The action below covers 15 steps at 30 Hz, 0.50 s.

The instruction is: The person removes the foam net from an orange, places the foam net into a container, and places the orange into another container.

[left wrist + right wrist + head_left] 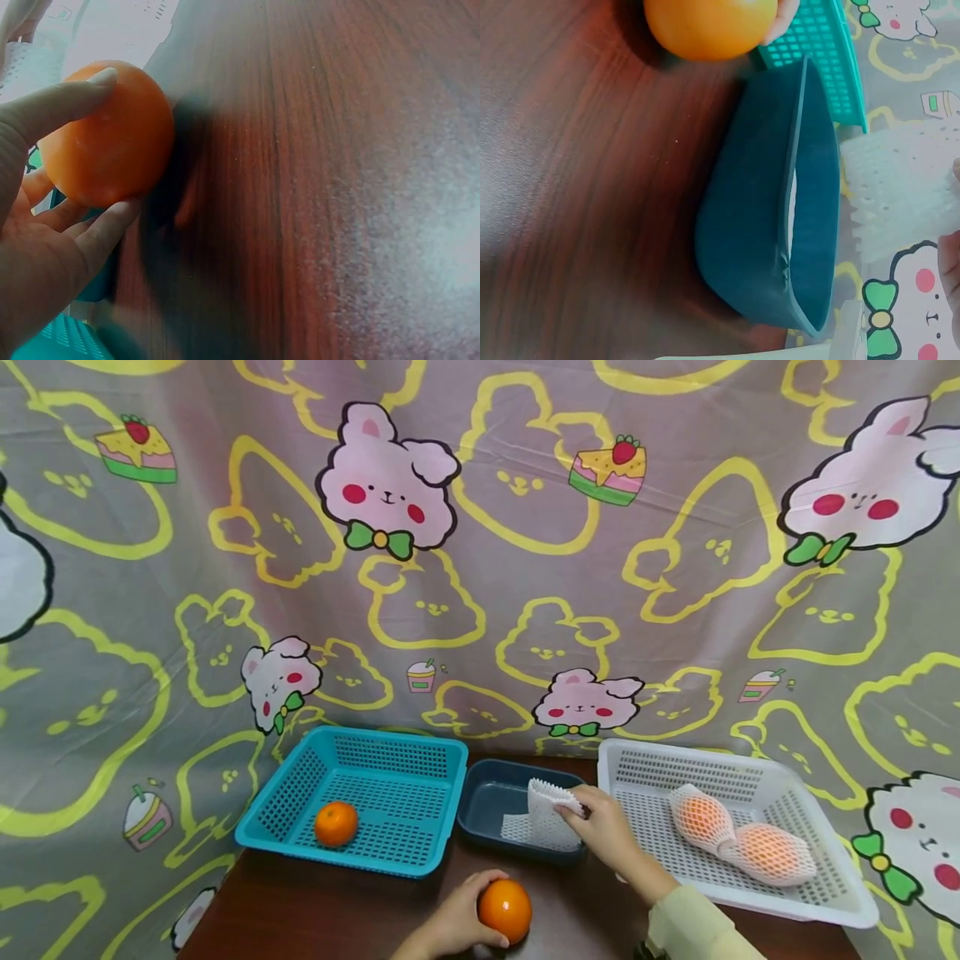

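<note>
My left hand (460, 917) grips an orange (506, 912) close over the table, its thumb on one side and fingers on the other, as the left wrist view also shows. My right hand (600, 827) pinches a white foam net sleeve (553, 799) by its edge, above the dark blue tray (480, 839). More white netting (516, 827) lies inside that tray. In the right wrist view the foam net (904, 187) hangs beyond the tray's rim, with only fingertips of the right hand (950, 262) showing at the frame's edge.
A turquoise basket (345, 861) with one orange fruit (336, 824) stands on the left. To the right, a white basket (750, 902) holds two fruits in foam nets (774, 854). Patterned cloth (480, 610) hangs behind the brown table (300, 910).
</note>
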Each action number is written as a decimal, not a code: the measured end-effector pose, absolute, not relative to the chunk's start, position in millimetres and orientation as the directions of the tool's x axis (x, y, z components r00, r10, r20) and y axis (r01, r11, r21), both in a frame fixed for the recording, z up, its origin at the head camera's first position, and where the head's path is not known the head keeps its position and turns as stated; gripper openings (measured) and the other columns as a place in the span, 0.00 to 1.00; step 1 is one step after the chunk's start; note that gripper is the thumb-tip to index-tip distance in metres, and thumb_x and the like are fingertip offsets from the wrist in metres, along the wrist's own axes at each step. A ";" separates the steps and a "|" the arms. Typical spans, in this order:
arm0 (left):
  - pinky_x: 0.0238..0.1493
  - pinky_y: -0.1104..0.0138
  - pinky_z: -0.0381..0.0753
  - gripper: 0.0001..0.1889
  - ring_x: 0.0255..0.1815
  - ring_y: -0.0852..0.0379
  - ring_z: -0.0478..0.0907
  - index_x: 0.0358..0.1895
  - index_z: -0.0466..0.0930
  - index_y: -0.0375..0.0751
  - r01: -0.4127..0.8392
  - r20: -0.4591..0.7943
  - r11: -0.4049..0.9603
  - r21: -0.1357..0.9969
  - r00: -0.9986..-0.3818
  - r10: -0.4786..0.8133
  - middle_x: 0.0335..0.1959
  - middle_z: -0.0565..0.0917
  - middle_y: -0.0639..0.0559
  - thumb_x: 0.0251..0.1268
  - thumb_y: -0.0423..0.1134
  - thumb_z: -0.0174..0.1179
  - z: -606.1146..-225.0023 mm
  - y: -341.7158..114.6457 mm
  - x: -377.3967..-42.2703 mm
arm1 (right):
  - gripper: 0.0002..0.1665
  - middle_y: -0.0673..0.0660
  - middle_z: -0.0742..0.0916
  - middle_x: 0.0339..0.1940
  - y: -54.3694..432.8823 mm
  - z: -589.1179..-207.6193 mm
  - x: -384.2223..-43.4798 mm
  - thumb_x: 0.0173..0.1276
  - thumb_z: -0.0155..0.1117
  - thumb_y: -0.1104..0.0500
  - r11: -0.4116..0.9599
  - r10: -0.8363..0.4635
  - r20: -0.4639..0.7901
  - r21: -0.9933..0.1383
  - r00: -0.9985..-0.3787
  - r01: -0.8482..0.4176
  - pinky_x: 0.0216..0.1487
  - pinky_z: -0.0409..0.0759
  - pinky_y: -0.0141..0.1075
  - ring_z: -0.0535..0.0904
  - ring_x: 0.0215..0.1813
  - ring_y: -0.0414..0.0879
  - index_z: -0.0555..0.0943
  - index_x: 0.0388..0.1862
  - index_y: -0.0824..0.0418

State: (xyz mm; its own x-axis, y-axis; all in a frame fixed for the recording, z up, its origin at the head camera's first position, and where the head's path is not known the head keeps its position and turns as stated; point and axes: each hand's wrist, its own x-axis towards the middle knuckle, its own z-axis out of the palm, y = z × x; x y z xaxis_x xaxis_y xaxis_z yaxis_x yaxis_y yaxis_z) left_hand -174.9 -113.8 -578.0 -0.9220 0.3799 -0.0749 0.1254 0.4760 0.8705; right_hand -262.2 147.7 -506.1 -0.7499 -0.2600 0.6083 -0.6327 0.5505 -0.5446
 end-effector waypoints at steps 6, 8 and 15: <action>0.54 0.54 0.76 0.39 0.51 0.52 0.76 0.63 0.76 0.44 0.151 -0.042 0.457 0.877 -0.922 0.386 0.59 0.78 0.48 0.41 0.35 0.83 -578.4 -113.5 -174.7 | 0.10 0.48 0.88 0.35 144.4 -504.7 -269.9 0.55 0.81 0.65 0.626 -0.267 0.590 -0.495 -0.762 -0.603 0.30 0.74 0.32 0.72 0.34 0.40 0.90 0.37 0.59; 0.54 0.55 0.76 0.39 0.51 0.53 0.76 0.63 0.76 0.44 0.162 -0.030 0.454 0.876 -0.921 0.387 0.58 0.78 0.48 0.41 0.35 0.83 -578.1 -113.4 -174.3 | 0.11 0.48 0.89 0.37 143.1 -504.4 -271.5 0.57 0.81 0.64 0.643 -0.270 0.554 -0.505 -0.787 -0.576 0.34 0.78 0.34 0.75 0.36 0.42 0.91 0.40 0.57; 0.55 0.52 0.76 0.39 0.51 0.52 0.76 0.62 0.76 0.47 0.130 -0.060 0.461 0.878 -0.925 0.374 0.59 0.77 0.48 0.41 0.35 0.84 -582.8 -113.7 -173.8 | 0.17 0.54 0.92 0.42 134.7 -503.3 -277.4 0.63 0.78 0.55 0.716 -0.248 0.431 -0.521 -0.867 -0.464 0.37 0.86 0.42 0.87 0.37 0.49 0.91 0.49 0.58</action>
